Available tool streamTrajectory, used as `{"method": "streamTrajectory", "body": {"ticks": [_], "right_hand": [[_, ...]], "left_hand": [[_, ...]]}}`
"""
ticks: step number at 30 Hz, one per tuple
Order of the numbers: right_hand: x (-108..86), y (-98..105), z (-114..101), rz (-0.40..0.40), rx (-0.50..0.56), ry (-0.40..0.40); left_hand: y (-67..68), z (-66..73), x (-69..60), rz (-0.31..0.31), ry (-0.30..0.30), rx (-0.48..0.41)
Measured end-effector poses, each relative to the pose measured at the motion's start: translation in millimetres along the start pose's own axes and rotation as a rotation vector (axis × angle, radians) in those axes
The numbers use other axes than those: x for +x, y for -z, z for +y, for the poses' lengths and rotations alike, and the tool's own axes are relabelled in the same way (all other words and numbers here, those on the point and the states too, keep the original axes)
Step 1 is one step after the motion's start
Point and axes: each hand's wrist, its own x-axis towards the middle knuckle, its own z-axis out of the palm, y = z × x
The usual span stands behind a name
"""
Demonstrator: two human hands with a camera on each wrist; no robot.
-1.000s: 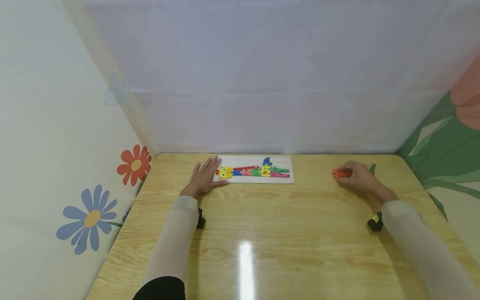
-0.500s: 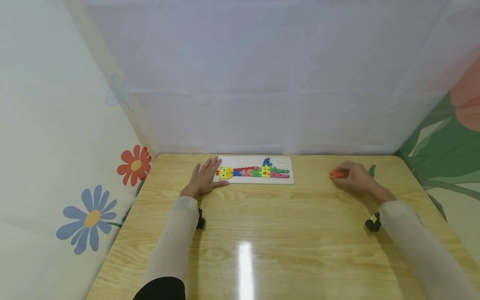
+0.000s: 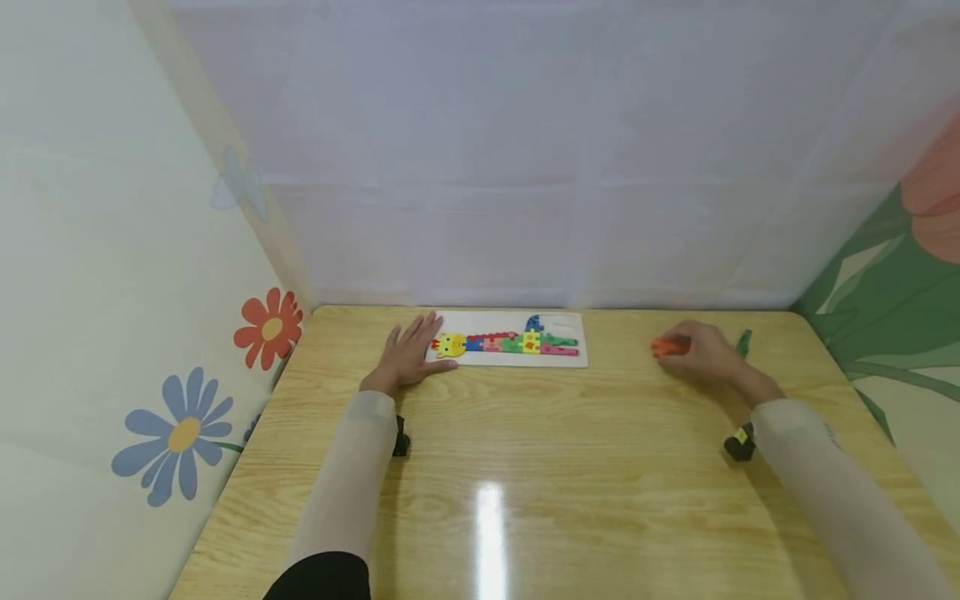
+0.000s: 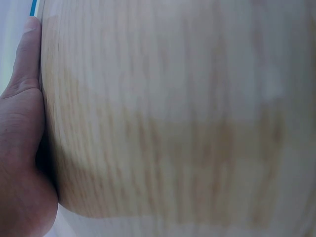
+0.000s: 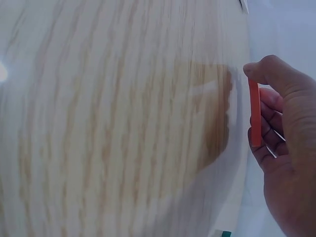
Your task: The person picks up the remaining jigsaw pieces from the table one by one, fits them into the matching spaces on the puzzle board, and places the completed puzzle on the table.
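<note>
A giraffe puzzle board (image 3: 495, 322) lies near the table's back edge, with coloured interlocking pieces set in it. At the board's left end rests my left hand (image 3: 403, 357), fingers spread and thumb along the near edge by the yellow giraffe head (image 3: 452, 346). To the right, my right hand (image 3: 705, 354) pinches an orange puzzle piece (image 3: 666, 347). In the right wrist view the orange piece (image 5: 255, 113) stands edge-on between thumb and fingers. Behind that hand a green puzzle piece (image 3: 743, 342) lies on the table. The left wrist view catches only part of the left hand (image 4: 22, 128).
The wooden table (image 3: 555, 467) reaches back to a white cloth wall (image 3: 480, 167). Flower-printed panels stand at both sides. Black wrist cameras hang under both forearms, such as the right one (image 3: 740, 443).
My right hand has moved slightly left with the orange puzzle piece, so more of the green piece shows behind it. The left hand and the board have stayed in place.
</note>
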Motion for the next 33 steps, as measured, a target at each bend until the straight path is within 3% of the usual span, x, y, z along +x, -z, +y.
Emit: {"method": "streamTrajectory", "body": {"ticks": [12,19,33], "right_hand": [[5.7,-4,-7,0.014,-0.014,0.037],[11.6,-6,-10,0.052,-0.022,0.117],[25.2,-9,-28,0.025,-0.006,0.167]], "left_hand": [[-4.6,-6.3,3.8,-0.011,0.013,0.034],[-2.4,-3.3,2.0,-0.016,0.019,0.027],[0.0,-0.5,2.1,-0.01,0.01,0.022]]}}
